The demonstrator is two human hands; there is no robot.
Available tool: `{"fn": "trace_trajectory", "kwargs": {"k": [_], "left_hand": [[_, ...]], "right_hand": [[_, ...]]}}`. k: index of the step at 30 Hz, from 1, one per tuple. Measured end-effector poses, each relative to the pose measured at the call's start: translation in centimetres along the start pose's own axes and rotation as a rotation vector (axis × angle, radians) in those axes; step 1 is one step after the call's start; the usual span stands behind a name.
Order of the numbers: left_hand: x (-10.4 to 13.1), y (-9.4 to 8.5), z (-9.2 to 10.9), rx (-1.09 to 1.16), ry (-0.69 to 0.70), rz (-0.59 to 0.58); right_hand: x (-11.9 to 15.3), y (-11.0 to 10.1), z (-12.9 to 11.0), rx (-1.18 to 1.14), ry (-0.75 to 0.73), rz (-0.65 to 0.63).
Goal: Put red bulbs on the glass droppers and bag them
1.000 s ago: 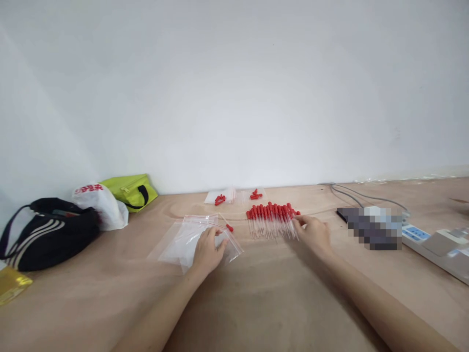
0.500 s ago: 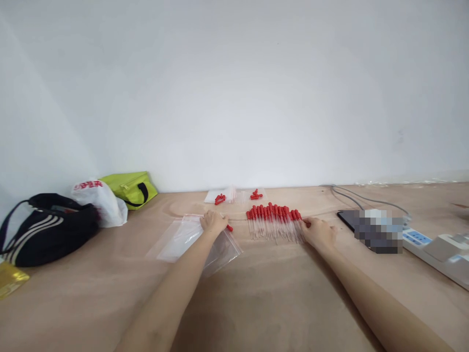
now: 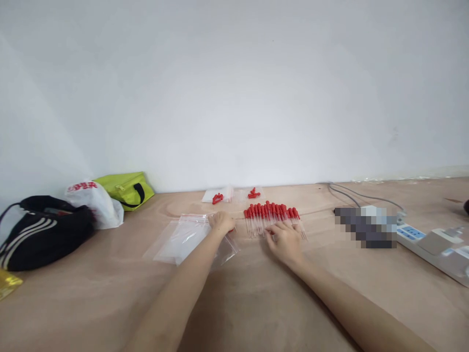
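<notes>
Clear thin droppers with red bulbs (image 3: 267,210) lie side by side in a row on the table, bulbs toward the wall. My right hand (image 3: 287,242) rests over their clear stems, fingers curled and pressed down; what is in the fingertips is hidden. My left hand (image 3: 222,223) is closed at the right edge of the clear zip bags (image 3: 188,232). A bit of red shows under its fingers, seemingly a dropper's bulb; the rest is covered. Behind, small red bulbs (image 3: 217,198) and more red bulbs (image 3: 253,193) lie on small clear bags.
At left stand a black bag (image 3: 47,234), a white plastic bag (image 3: 97,205) and a lime-green bag (image 3: 126,190). A yellow packet (image 3: 8,283) sits at the left edge. On the right are a blurred dark device (image 3: 361,227), a power strip (image 3: 410,232) and a grey cable (image 3: 366,195).
My right hand has moved left from the row's right end onto the stems. My left hand has shifted slightly right over the bags, and less red shows beneath it. The view has shifted slightly.
</notes>
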State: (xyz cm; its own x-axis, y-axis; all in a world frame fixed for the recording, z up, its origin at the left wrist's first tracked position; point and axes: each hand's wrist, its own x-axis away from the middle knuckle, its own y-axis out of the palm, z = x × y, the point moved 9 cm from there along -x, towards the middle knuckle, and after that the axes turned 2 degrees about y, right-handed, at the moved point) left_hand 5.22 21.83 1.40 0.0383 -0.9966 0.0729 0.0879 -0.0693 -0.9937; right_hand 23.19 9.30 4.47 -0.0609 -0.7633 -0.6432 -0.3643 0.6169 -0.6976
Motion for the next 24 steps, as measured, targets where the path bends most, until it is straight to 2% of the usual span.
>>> {"fn": "trace_trajectory", "kwargs": {"k": [4,7,13,17,20,24], "left_hand": [[0.4,-0.1,0.7,0.035,0.012,-0.011],[0.7,-0.6,0.9,0.102,0.030,0.008],[3.6,-0.8,1.9,0.362,0.152,0.103],[6.5,-0.6,2.5,0.469,0.253,0.171],[7.6,-1.4,1.6,0.420,0.265,0.251],[6.9,-2.6,-0.4,0.289,0.197,0.338]], "right_hand": [[0.1,2.1,-4.5,-0.085,-0.054,-0.099],[-0.1,3.2,-5.5,-0.118,-0.004,-0.143],[-0.2,3.3,-3.6,-0.248,0.192,-0.146],[0.3,3.7,-2.9,-0.330,0.221,-0.214],[1.2,3.3,-2.2,-0.299,0.202,-0.244],[2.4,1.6,-0.1,-0.253,0.178,-0.195]]}}
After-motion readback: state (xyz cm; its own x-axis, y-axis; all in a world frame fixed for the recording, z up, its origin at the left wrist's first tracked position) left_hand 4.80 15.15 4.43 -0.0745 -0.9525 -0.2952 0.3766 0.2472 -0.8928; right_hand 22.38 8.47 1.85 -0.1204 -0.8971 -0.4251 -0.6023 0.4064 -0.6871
